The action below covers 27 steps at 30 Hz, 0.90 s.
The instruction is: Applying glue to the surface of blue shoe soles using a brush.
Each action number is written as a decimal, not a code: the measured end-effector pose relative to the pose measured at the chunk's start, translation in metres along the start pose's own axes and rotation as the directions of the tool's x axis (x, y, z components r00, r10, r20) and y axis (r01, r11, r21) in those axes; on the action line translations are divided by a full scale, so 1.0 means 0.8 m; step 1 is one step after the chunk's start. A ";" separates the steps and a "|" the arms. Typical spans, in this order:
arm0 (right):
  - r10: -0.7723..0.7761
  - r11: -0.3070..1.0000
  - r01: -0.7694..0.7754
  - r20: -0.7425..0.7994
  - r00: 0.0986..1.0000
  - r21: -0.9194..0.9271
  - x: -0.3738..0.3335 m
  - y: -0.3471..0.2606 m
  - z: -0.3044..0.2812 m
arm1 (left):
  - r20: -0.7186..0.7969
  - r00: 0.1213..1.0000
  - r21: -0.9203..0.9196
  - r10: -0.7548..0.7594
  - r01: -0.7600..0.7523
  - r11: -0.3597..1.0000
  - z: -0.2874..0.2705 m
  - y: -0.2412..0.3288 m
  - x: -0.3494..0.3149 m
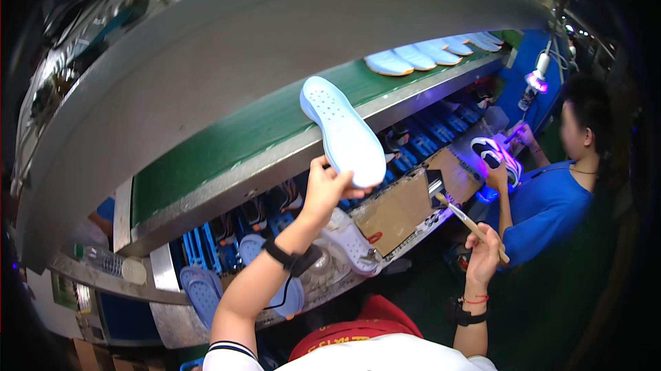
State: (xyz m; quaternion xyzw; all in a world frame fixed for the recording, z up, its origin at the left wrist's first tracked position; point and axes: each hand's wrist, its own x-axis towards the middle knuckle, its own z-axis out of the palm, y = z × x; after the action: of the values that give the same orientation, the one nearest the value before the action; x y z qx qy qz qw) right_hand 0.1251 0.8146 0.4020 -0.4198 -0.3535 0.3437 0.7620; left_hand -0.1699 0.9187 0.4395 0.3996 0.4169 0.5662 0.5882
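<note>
My left hand [329, 186] is closed on the toe end of a pale blue shoe sole [346, 130], raised in front of the green conveyor belt [227, 151]. Small holes dot the sole's far end, which reaches over the belt. On the right, my right hand [484, 252] grips a brush [471, 224] by its wooden handle, its bristles toward a brown cardboard sheet [396, 209]. Another pale sole [351, 246] lies on the bench just below the cardboard.
Several soles [413, 58] sit farther along the belt, under a metal hood [275, 34]. At the right, a person in blue [551, 206] holds a shoe [497, 157] beneath a purple-lit lamp [536, 82]. A plastic bottle [113, 264] lies at left, near more soles [202, 292].
</note>
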 end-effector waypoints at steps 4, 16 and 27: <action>0.054 0.995 -0.054 0.004 0.999 -0.087 -0.007 -0.014 -0.040 | -0.009 1.000 -0.155 -0.026 0.024 0.988 0.025 0.003 0.126; 0.382 0.924 -0.317 0.446 0.810 -0.216 -0.053 0.024 0.011 | -0.069 0.747 0.535 0.662 -0.532 0.656 -0.042 -0.036 -0.070; 0.450 0.880 -0.418 0.681 0.578 -0.227 -0.102 0.075 0.077 | -0.821 0.239 0.399 0.519 0.890 0.222 -0.368 -0.269 -0.488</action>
State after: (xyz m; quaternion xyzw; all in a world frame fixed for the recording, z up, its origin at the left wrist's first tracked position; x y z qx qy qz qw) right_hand 0.0187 0.7971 0.3536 -0.3412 -0.5149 0.6474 0.4463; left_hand -0.3800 0.5198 0.1539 0.1468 0.9710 0.1709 -0.0806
